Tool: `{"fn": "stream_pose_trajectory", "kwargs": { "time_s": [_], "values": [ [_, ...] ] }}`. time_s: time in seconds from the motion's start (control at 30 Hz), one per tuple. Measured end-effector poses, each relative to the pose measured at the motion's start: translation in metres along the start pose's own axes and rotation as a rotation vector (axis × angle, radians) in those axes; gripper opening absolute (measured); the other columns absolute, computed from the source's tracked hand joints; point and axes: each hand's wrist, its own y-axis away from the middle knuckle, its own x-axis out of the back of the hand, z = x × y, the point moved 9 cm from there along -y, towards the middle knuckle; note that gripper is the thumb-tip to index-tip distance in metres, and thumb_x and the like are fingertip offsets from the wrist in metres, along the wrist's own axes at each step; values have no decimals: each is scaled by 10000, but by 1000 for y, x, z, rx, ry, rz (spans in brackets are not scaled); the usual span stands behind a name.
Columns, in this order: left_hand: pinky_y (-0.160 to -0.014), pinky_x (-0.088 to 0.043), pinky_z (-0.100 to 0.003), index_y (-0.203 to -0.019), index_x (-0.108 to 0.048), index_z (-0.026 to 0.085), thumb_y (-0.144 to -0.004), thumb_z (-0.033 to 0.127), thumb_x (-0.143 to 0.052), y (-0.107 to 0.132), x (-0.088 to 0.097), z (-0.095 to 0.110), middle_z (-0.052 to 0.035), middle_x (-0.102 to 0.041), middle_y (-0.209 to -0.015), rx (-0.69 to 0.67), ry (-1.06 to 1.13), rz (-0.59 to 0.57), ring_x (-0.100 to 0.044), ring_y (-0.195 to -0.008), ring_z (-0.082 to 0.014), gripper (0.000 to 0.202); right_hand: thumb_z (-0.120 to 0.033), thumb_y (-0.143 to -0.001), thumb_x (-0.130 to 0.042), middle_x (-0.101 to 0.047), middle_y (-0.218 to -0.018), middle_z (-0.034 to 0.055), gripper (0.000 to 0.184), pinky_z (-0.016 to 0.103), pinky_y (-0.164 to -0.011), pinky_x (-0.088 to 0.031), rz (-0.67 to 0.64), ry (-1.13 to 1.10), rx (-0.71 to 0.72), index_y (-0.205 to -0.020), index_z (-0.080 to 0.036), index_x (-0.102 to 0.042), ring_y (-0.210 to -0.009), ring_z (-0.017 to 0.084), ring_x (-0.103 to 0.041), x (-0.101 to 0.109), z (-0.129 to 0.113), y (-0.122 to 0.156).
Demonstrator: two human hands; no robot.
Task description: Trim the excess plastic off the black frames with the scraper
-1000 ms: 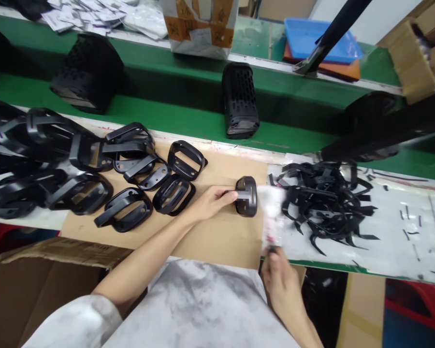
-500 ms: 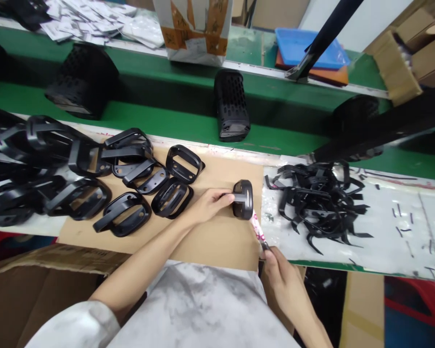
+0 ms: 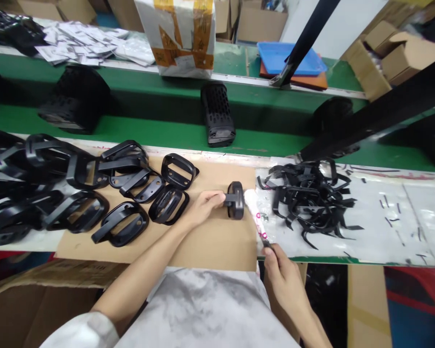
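My left hand [image 3: 207, 204] pinches the crossbar of a black plastic frame with a handle-like bar [image 3: 235, 200], which stands on edge above the cardboard sheet [image 3: 217, 246]. In my right hand [image 3: 281, 266] is the dark end of a slim tool wrapped in white with pink marks [image 3: 258, 217]. Its broad white tip lies just right of the frame, with a small gap between them. Whether it is a knife or something else I cannot tell. More such black frames [image 3: 125, 223] lie to the left of my left hand, several of them on the cardboard.
A tangled heap of black strips [image 3: 308, 195] lies right of the tool. Behind, a green conveyor belt [image 3: 148, 128] carries black perforated housings [image 3: 217, 113]. A taped white box [image 3: 183, 38] and a blue tray [image 3: 292, 57] stand farther back. A black post [image 3: 308, 43] slants on the right.
The tool's white tip, partly behind the frame before, now shows fully to its right, apart from it. Both hands keep their grip. The whole view has shifted slightly.
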Motion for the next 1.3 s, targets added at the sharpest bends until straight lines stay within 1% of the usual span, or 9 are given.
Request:
{"fn": "stream_pose_trajectory", "kwargs": {
  "time_s": [0.07, 0.17, 0.33, 0.5, 0.63, 0.77, 0.9, 1.17, 1.3],
  "values": [
    [-590, -284, -294, -537, -365, 226, -817, 633, -617, 0, 2, 0, 43, -333, -548, 14, 219, 58, -326, -565, -120, 556, -595, -1063, -399, -595, -602, -25, 452, 291, -570, -445, 89, 15, 31, -976, -230, -651, -540, 200, -575, 12, -2, -5],
    [-560, -340, -325, -481, -296, 249, -821, 694, -504, 5, -1, 20, 32, -279, -465, -6, 497, 88, -345, -499, -138, 597, -537, -1053, -480, -727, -863, 52, 399, 326, -732, -524, 208, 61, 156, -1079, -205, -699, -794, 244, -699, 23, -13, -19],
    [-536, -341, -347, -426, -212, 241, -857, 688, -489, 23, -14, 77, 37, -140, -389, -153, 720, 25, -244, -424, -120, 680, -444, -1043, -513, -720, -1099, 141, 411, 435, -930, -556, 236, 95, 275, -1249, -148, -711, -1022, 299, -704, 10, -27, -49],
    [-533, -325, -329, -450, -185, 210, -877, 617, -540, 35, -26, 94, 34, -150, -387, -195, 816, -20, -221, -430, -106, 689, -358, -1028, -563, -658, -1265, 151, 354, 477, -1074, -490, 265, -20, 395, -1307, -194, -708, -1215, 307, -624, 13, -61, -51],
    [-535, -337, -333, -438, -177, 212, -876, 656, -528, 38, -27, 86, 29, -142, -390, -172, 769, 32, -230, -431, -113, 715, -404, -1055, -571, -744, -1008, 66, 273, 349, -855, -554, -7, -495, 494, -1204, -257, -745, -924, 225, -699, 15, -99, -39],
    [-569, -372, -352, -433, -249, 227, -849, 742, -503, 41, -28, 77, 22, -201, -385, -115, 672, 29, -300, -451, -136, 709, -519, -1066, -508, -719, -744, 41, 411, 310, -652, -499, -321, -851, 536, -962, -212, -760, -666, 194, -653, 5, -130, -25],
    [-589, -398, -364, -432, -338, 235, -813, 753, -535, 44, -26, 77, 18, -260, -387, -89, 617, 40, -338, -461, -146, 672, -487, -1045, -569, -668, -696, 25, 388, 287, -627, -461, -326, -856, 529, -828, -194, -702, -630, 163, -605, 3, -139, -24],
    [-517, -356, -326, -515, -404, 226, -805, 708, -603, 46, -35, 90, 56, -237, -414, -151, 525, -39, -299, -418, -117, 597, -488, -1005, -641, -603, -711, -6, 320, 219, -517, -409, -310, -882, 450, -925, -192, -732, -572, 103, -502, 3, -133, -28],
    [-550, -342, -289, -658, -480, 206, -861, 704, -637, 49, -45, 88, 31, -402, -558, -166, 449, -85, -394, -531, -129, 560, -531, -958, -690, -533, -616, -32, 358, 207, -425, -366, -282, -836, 320, -858, -188, -725, -484, 87, -412, -5, -121, -40]
  ]
}}
